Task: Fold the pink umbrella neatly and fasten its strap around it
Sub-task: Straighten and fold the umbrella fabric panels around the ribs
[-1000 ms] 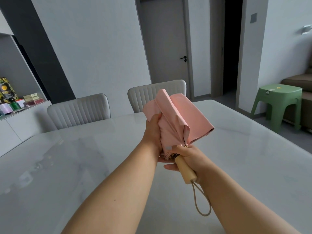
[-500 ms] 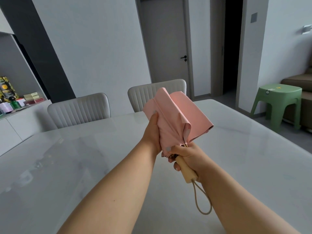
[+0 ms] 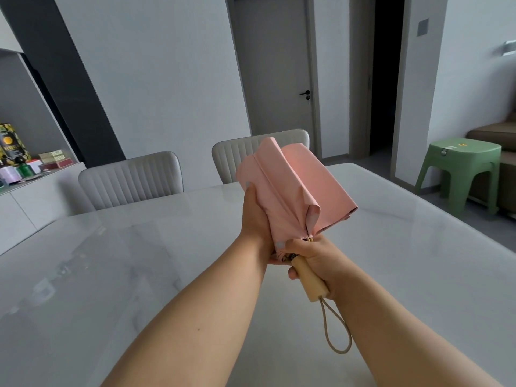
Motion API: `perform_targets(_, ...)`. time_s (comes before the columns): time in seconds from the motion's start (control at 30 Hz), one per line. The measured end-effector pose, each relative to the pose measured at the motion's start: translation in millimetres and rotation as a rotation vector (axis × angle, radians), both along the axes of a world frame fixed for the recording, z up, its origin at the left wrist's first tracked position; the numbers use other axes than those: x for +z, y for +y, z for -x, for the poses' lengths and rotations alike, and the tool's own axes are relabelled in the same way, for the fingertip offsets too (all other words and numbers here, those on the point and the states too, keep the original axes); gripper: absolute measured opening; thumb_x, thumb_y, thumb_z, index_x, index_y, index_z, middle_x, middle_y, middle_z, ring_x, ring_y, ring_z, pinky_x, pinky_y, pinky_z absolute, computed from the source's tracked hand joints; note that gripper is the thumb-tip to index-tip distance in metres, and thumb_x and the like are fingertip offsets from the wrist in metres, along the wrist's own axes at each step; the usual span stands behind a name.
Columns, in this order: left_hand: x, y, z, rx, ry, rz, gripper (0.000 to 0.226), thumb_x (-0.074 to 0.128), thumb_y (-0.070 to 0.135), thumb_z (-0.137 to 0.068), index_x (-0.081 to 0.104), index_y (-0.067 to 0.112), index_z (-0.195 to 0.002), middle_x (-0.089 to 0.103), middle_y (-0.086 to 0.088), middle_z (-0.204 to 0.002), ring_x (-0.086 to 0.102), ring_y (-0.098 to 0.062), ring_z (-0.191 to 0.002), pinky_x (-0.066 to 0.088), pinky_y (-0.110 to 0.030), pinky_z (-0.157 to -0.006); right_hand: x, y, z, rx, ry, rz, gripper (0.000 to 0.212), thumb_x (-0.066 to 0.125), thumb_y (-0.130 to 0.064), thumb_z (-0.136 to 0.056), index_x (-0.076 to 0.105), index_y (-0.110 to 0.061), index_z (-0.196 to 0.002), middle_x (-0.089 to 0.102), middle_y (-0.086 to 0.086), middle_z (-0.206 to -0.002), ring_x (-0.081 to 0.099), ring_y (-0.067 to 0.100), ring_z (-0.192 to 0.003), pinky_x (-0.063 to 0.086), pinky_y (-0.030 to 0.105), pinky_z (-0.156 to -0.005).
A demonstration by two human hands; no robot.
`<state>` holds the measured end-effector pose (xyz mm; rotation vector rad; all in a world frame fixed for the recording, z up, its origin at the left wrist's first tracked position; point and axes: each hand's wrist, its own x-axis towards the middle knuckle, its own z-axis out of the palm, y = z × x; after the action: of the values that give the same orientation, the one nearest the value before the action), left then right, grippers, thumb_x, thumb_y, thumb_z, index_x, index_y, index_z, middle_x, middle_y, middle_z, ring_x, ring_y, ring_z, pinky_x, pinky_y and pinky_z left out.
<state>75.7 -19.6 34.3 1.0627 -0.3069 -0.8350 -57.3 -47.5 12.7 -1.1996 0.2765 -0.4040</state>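
Observation:
The pink umbrella [image 3: 296,191] is collapsed and held in the air above the white table [image 3: 139,261], its tip pointing away from me. Its fabric panels stand out in loose flat folds. My left hand [image 3: 255,219] wraps the left side of the fabric, thumb up along it. My right hand [image 3: 315,256] grips the pale wooden handle [image 3: 310,283] just under the fabric. A beige cord loop [image 3: 336,328] hangs from the handle's end. The strap is not visible.
Two grey chairs [image 3: 131,178] stand at the table's far side. A green plastic stool [image 3: 460,169] is on the floor at the right, before a brown sofa. A white sideboard [image 3: 33,196] at the left carries boxes and bottles. A closed door is behind.
Both hands and the umbrella have stayed almost in place. The fabric folds have turned slightly, and my left thumb sits a little higher on the fabric.

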Motion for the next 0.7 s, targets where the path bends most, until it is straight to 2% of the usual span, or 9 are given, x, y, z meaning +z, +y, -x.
perform_targets(0.13, -5, 5, -7, 0.019, -0.035, -0.053, 0.082, 0.030, 0.078, -0.086, 0.058, 0.016, -0.131, 0.066, -0.024, -0.122, 0.064, -0.042, -0.109, 0.054, -0.051, -0.085, 0, 2, -1, 0.002, -0.005, 0.062, 0.041, 0.063, -0.001, -0.070, 0.054, 0.007, -0.109, 0.067, 0.022, -0.089, 0.074, 0.037, -0.081, 0.045, 0.026, -0.040)
perform_targets(0.27, -1, 9, -15, 0.119, -0.209, -0.172, 0.085, 0.038, 0.076, -0.076, 0.054, 0.018, -0.136, 0.068, -0.014, -0.122, 0.065, -0.035, -0.110, 0.050, -0.055, -0.098, -1, 0, -1, -0.024, 0.014, 0.077, 0.016, 0.058, 0.007, -0.084, 0.056, 0.005, -0.100, 0.064, 0.018, -0.078, 0.072, 0.028, -0.068, 0.043, 0.026, -0.039)
perform_targets(0.4, 29, 17, -23, 0.435, -0.508, -0.463, 0.068, 0.049, 0.053, -0.088, 0.042, 0.010, -0.140, 0.054, -0.012, -0.134, 0.054, -0.034, -0.120, 0.045, -0.051, -0.102, -3, -2, -2, -0.042, 0.023, 0.058, 0.027, 0.064, 0.004, -0.081, 0.054, 0.003, -0.106, 0.060, 0.019, -0.081, 0.067, 0.023, -0.060, 0.042, 0.026, -0.039)
perform_targets(0.47, 56, 19, -32, 0.570, -0.775, -0.488, 0.050, 0.047, 0.043, -0.090, 0.057, 0.006, -0.123, 0.060, -0.018, -0.123, 0.057, -0.037, -0.112, 0.049, -0.046, -0.093, -3, -3, -2, -0.036, 0.018, 0.064, 0.023, 0.062, 0.005, -0.083, 0.054, 0.001, -0.104, 0.059, 0.018, -0.081, 0.064, 0.021, -0.058, 0.042, 0.026, -0.039)
perform_targets(0.5, 70, 19, -36, 0.585, -0.925, -0.491, 0.040, 0.045, 0.040, -0.092, 0.065, 0.006, -0.100, 0.064, -0.021, -0.102, 0.059, -0.039, -0.095, 0.050, -0.042, -0.079, -3, -3, -2, -0.030, 0.019, 0.079, 0.023, 0.063, 0.005, -0.082, 0.054, 0.001, -0.103, 0.059, 0.017, -0.081, 0.064, 0.020, -0.057, 0.042, 0.026, -0.039)
perform_targets(0.53, 84, 18, -37, 0.567, -1.052, -0.510, 0.037, 0.043, 0.037, -0.094, 0.058, 0.009, -0.075, 0.057, -0.019, -0.080, 0.053, -0.036, -0.078, 0.041, -0.037, -0.063, -4, -3, -2, -0.024, 0.021, 0.099, 0.027, 0.066, 0.002, -0.078, 0.054, 0.000, -0.103, 0.059, 0.017, -0.080, 0.064, 0.020, -0.057, 0.043, 0.027, -0.040)
perform_targets(0.6, 109, 18, -35, 0.488, -1.177, -0.566, 0.043, 0.038, 0.036, -0.100, 0.037, 0.014, -0.063, 0.041, -0.009, -0.068, 0.040, -0.028, -0.069, 0.030, -0.034, -0.057, -4, -1, -3, -0.010, 0.026, 0.131, 0.036, 0.066, -0.007, -0.068, 0.054, -0.001, -0.101, 0.060, 0.016, -0.079, 0.063, 0.020, -0.057, 0.044, 0.028, -0.041)
perform_targets(0.67, 127, 14, -35, 0.377, -1.210, -0.632, 0.046, 0.034, 0.042, -0.102, 0.051, 0.012, -0.072, 0.054, -0.008, -0.080, 0.050, -0.030, -0.082, 0.040, -0.034, -0.071, -4, 0, -3, 0.006, 0.020, 0.152, 0.039, 0.065, -0.010, -0.064, 0.055, -0.001, -0.100, 0.060, 0.016, -0.079, 0.063, 0.020, -0.058, 0.045, 0.028, -0.042)
perform_targets(0.7, 132, 12, -39, 0.322, -1.198, -0.675, 0.050, 0.033, 0.048, -0.101, 0.062, 0.008, -0.092, 0.061, -0.011, -0.098, 0.056, -0.031, -0.096, 0.045, -0.035, -0.085, -4, 1, -3, 0.015, 0.013, 0.161, 0.039, 0.065, -0.010, -0.064, 0.055, -0.001, -0.101, 0.060, 0.016, -0.079, 0.062, 0.020, -0.059, 0.045, 0.028, -0.042)
